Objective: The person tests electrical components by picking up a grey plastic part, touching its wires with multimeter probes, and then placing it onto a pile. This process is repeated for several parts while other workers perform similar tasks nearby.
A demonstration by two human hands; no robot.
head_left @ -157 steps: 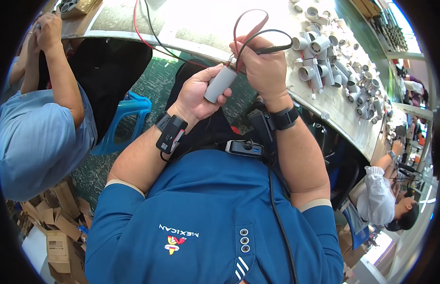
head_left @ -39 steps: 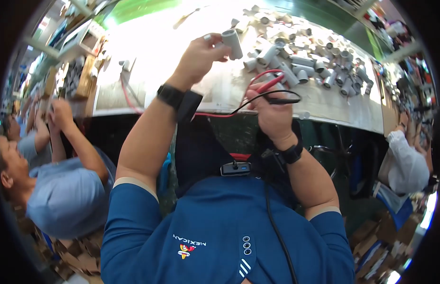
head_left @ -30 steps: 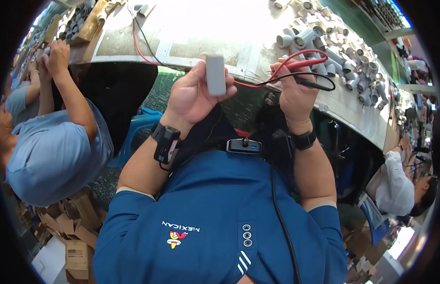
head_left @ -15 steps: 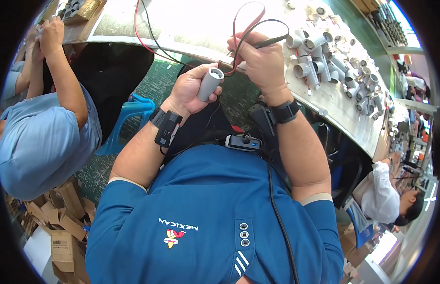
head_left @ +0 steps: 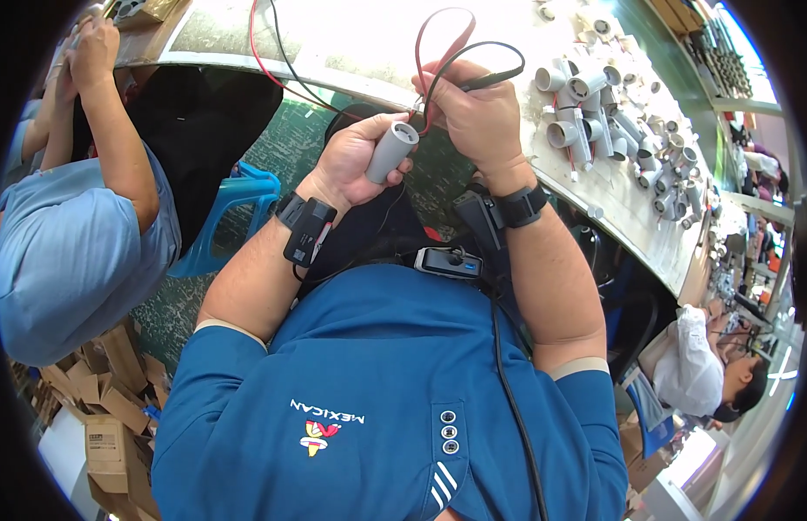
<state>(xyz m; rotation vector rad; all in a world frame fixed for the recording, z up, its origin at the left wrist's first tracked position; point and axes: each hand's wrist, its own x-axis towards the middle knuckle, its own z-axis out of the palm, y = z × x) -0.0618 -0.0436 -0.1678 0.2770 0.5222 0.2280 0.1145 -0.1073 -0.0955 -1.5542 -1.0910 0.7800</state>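
Observation:
My left hand (head_left: 350,165) is wrapped round a grey plastic tube (head_left: 392,154), which tilts with its open end up and slightly right; ribs or inner parts show inside the opening. My right hand (head_left: 483,117), just right of it, pinches a red wire (head_left: 418,43) and a black wire (head_left: 460,57), which loop above the fingers. A dark slim piece (head_left: 490,81) lies along the back of that hand. Close to the right fingertips, above the tube's opening, is a small white connector (head_left: 416,106); the exact grip on it is hidden.
Ahead is a white table (head_left: 351,74), with red and black wires running over its edge. Many grey tube fittings (head_left: 586,104) are heaped on its right. A co-worker in light blue (head_left: 91,243) sits left, beside a blue stool (head_left: 234,213). Cardboard boxes (head_left: 117,451) lie lower left.
The right fingertips have come slightly left, nearer the tube, and the wire loops have shifted with them. The white connector now shows between the hands. The left hand keeps its hold on the tube.

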